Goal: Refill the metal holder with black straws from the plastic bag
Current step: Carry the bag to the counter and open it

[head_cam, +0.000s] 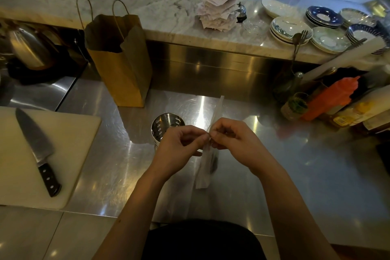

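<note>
Plastic bag (207,154) w/ black straws (214,161) is pinched by my left hand (181,150) & right hand (234,143), beside metal holder (163,125). I'm opening it; next, pull straws out.

Table (285,175): brushed stainless steel, glossy, fine swirl scratches. Metal holder (166,125): polished steel, perforated with slots. Plastic bag (207,167): thin translucent film, creased. Paper bag (122,65): matt brown kraft, twisted-cord handles. Cutting board (69,154): matt off-white plastic. Knife (34,145): dull steel blade, riveted black handle. Raised ledge (147,6): veined polished marble. Plates (291,29): glazed ceramic.
</note>
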`<state>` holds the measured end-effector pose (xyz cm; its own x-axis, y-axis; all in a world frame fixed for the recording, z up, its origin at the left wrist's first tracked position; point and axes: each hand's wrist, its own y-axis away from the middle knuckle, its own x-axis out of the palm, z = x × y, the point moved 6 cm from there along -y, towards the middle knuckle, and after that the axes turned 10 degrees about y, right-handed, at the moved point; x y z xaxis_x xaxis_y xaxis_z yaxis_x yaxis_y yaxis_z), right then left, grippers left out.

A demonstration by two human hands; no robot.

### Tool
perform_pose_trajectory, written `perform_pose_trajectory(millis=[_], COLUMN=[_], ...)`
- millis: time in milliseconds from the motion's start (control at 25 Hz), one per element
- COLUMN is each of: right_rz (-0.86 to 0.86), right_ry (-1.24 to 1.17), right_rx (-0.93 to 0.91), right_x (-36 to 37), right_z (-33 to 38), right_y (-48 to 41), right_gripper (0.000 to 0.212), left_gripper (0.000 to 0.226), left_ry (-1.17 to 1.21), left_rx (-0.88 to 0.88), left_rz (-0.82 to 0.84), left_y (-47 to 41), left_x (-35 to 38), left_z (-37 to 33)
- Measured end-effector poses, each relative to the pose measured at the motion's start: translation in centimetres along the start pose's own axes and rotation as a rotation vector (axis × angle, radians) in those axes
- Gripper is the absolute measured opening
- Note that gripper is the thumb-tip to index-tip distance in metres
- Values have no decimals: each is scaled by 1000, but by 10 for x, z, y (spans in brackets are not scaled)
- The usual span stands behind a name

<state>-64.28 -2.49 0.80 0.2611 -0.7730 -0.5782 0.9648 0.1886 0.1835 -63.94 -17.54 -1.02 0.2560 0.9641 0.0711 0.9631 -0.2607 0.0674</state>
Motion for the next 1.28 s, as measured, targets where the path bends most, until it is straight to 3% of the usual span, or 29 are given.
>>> perform_pose_trajectory(millis=[520,800,1280], right_rz=[34,60,73], right_ry=[-197,-483,-823], right_rx=[3,52,-37], right_x=[5,18,22], right_z=[0,-6,-2], right_y=[-2,2,5], right_gripper=[20,16,12], left_gripper=[15,13,11], left_ry=[47,109,186], left_rx=[14,24,109], left_rz=[23,12,16], left_y=[-5,-5,-6], left_x=[1,1,8], left_z=[-2,5,-3])
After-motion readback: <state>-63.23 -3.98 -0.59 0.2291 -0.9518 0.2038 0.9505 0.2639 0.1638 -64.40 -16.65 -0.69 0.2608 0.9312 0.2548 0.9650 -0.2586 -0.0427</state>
